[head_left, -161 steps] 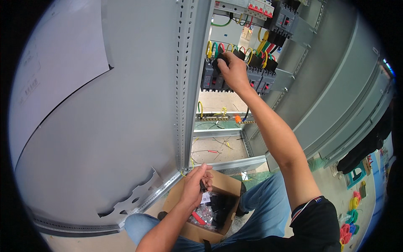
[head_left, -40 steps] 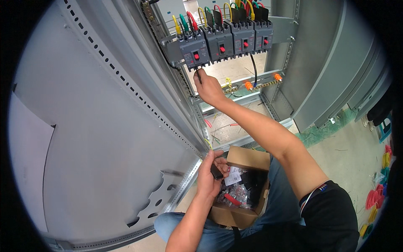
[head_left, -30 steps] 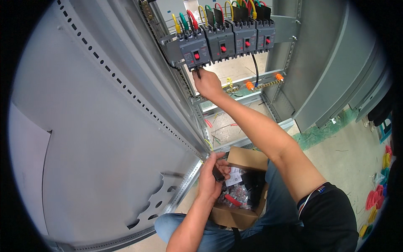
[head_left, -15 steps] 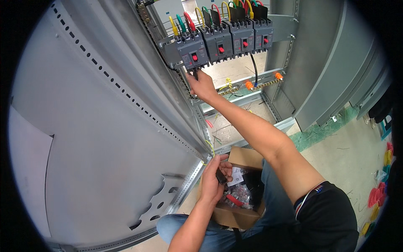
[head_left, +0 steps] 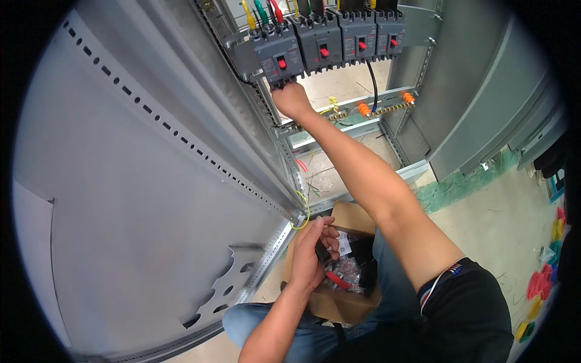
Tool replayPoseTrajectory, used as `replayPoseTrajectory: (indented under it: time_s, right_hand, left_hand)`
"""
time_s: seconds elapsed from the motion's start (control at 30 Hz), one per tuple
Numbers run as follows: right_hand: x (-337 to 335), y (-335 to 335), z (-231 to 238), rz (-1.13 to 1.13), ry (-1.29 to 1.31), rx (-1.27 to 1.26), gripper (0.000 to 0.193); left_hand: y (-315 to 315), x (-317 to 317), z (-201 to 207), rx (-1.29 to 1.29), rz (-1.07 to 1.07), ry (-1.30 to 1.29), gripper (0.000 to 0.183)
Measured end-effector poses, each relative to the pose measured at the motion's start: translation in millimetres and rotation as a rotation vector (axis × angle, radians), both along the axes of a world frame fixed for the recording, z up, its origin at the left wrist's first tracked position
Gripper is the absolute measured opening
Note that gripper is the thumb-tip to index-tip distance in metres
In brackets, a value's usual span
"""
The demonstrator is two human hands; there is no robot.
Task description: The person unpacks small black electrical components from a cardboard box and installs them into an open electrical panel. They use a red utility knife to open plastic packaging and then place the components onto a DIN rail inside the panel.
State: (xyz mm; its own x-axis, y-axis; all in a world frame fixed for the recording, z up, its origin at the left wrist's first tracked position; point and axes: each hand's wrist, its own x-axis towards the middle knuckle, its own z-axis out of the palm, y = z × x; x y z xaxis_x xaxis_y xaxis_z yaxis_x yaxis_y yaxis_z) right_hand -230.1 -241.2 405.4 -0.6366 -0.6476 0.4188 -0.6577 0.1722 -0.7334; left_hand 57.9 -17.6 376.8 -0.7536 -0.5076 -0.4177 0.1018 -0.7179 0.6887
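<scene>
Circuit breakers (head_left: 319,43): matt dark plastic. Cabinet panel (head_left: 151,206): smooth, satin metal. Box (head_left: 339,307): matt brown cardboard. Bags (head_left: 348,270): glossy clear plastic.

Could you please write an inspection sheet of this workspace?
Surface: pale floor, wire scraps lying within the base frame.
Job's things: four grey breakers in a row; black piece.
Clutter: cardboard box holding clear plastic bags and a red item.
Hands: left hand holds the black piece near the box; right hand at the leftmost breaker's underside, fingertips hidden.
Cables: yellow, green and red cables atop that breaker; black cable hanging below the row.
Surroundings: grey panel at left, coloured wire coils at right.
</scene>
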Motion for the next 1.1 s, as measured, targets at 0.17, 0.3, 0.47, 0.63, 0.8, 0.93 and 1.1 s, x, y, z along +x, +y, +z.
replayPoseTrajectory:
  time_s: [0.17,0.3,0.47,0.63,0.8,0.93,1.1]
  right_hand:
    - [3.4,-5.7,0.9,0.073,0.021,0.148,0.047]
    - [11.8,-9.8,2.2,0.081,-0.019,0.081,0.045]
    - [9.1,15.1,7.5,0.172,-0.24,0.069,0.061]
    - [29.6,99.4,15.7,0.667,-0.119,0.667,0.061]
    - [62.3,177.0,49.8,0.997,-0.304,0.468,0.053]
    - [83.9,233.4,57.0,1.11,-0.046,0.479,0.055]
    - [118.4,242.7,50.4,1.092,0.036,0.563,0.068]
  left_hand:
    - [-3.8,10.3,-9.5,-0.02,0.023,-0.054,0.044]
    - [-6.6,15.8,-6.6,-0.022,0.025,-0.05,0.058]
    - [-18.2,8.0,-1.7,0.073,0.139,-0.018,0.071]
    - [-29.6,14.6,0.0,0.134,0.261,0.072,0.087]
    - [-23.7,17.0,21.3,0.134,0.296,0.08,0.093]
    - [-22.8,11.8,16.7,0.117,0.218,0.178,0.09]
    - [-19.9,-5.5,13.6,0.121,0.223,0.177,0.078]
